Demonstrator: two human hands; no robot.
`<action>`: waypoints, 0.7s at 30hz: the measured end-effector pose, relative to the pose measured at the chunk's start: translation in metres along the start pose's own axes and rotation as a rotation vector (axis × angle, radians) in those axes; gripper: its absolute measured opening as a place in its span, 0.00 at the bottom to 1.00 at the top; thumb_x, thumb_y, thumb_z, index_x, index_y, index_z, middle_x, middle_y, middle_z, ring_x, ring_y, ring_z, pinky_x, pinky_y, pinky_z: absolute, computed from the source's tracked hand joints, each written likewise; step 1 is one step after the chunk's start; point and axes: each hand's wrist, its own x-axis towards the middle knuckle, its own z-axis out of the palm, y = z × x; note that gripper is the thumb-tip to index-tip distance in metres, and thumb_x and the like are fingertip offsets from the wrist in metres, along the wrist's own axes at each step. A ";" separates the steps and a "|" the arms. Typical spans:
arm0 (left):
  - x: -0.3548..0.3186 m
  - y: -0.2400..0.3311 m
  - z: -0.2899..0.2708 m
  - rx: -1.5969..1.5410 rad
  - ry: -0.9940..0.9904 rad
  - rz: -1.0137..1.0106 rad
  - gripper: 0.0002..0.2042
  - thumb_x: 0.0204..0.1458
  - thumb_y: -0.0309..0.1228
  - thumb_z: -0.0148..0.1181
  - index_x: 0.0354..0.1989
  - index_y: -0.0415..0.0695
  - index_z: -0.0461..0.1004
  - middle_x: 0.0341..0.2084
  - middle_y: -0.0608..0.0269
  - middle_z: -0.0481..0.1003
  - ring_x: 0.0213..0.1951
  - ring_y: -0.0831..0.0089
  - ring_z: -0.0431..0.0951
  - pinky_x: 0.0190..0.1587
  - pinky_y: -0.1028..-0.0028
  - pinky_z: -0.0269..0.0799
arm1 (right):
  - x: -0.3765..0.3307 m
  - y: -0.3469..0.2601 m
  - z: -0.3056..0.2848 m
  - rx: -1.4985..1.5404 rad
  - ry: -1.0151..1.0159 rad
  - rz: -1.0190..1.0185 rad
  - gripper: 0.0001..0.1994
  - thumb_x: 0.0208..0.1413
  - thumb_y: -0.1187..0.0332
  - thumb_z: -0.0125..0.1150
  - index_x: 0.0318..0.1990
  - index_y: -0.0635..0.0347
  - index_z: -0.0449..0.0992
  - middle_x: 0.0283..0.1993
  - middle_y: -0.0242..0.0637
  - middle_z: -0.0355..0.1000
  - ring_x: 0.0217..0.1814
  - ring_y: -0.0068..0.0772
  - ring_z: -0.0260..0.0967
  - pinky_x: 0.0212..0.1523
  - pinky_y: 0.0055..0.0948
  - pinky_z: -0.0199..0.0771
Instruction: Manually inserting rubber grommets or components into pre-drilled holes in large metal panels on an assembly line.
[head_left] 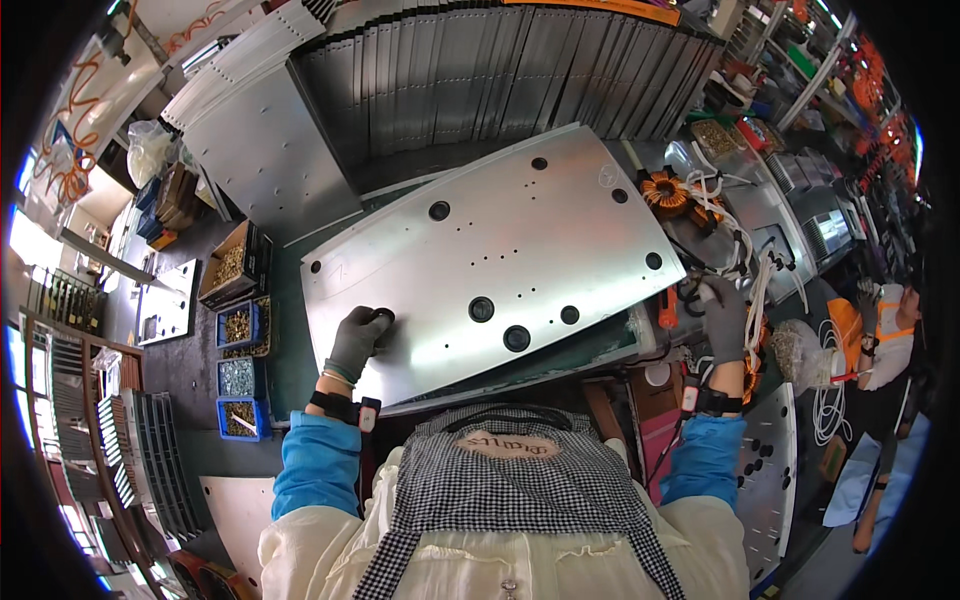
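A large bare metal panel [500, 250] with several round holes lies tilted on the green bench in front of me. My left hand [357, 340], in a grey glove, presses a small black round grommet [383, 317] at a hole near the panel's near left corner. Two holes further right hold black grommets [481, 309]. My right hand [722, 315], also gloved, reaches past the panel's right end among white cables and small dark parts; its fingers curl there, and what they grip is too small to tell.
Blue and cardboard bins of screws [240, 325] stand left of the panel. Stacked grey metal sheets [500, 70] line the back. An orange wound coil [665, 190] with white wires sits at the right. Another person in orange [885, 335] works at far right.
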 end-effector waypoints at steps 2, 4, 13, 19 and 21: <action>-0.013 0.003 0.002 -0.060 -0.014 -0.037 0.10 0.55 0.33 0.62 0.40 0.41 0.74 0.26 0.66 0.75 0.21 0.80 0.72 0.21 0.81 0.64 | 0.000 0.014 -0.012 0.028 -0.063 -0.002 0.08 0.57 0.73 0.59 0.42 0.66 0.78 0.40 0.38 0.76 0.43 0.28 0.72 0.47 0.28 0.72; -0.024 0.008 0.012 -0.125 -0.039 -0.068 0.10 0.55 0.32 0.62 0.41 0.41 0.74 0.27 0.66 0.75 0.21 0.80 0.72 0.21 0.81 0.63 | -0.004 0.021 -0.011 0.003 -0.098 0.048 0.09 0.59 0.72 0.58 0.44 0.67 0.77 0.39 0.37 0.75 0.43 0.27 0.72 0.47 0.28 0.72; -0.029 0.068 0.126 0.272 -0.425 0.171 0.20 0.54 0.31 0.59 0.56 0.39 0.73 0.32 0.66 0.79 0.24 0.81 0.75 0.24 0.81 0.69 | -0.067 0.019 0.034 -0.047 -0.265 0.052 0.11 0.51 0.65 0.63 0.42 0.58 0.79 0.41 0.44 0.77 0.47 0.47 0.75 0.50 0.39 0.73; -0.045 0.085 0.152 0.788 -0.626 0.491 0.22 0.50 0.23 0.58 0.57 0.44 0.73 0.34 0.58 0.81 0.29 0.73 0.80 0.35 0.73 0.76 | -0.128 0.033 -0.010 -0.050 -0.205 0.050 0.10 0.53 0.63 0.62 0.39 0.58 0.79 0.40 0.44 0.76 0.46 0.50 0.73 0.49 0.44 0.72; -0.045 0.084 0.156 0.790 -0.655 0.612 0.19 0.51 0.22 0.56 0.54 0.43 0.76 0.32 0.59 0.81 0.27 0.74 0.79 0.34 0.74 0.75 | -0.147 0.043 -0.026 -0.092 -0.174 0.104 0.11 0.54 0.61 0.62 0.39 0.57 0.80 0.39 0.43 0.76 0.44 0.50 0.74 0.47 0.43 0.73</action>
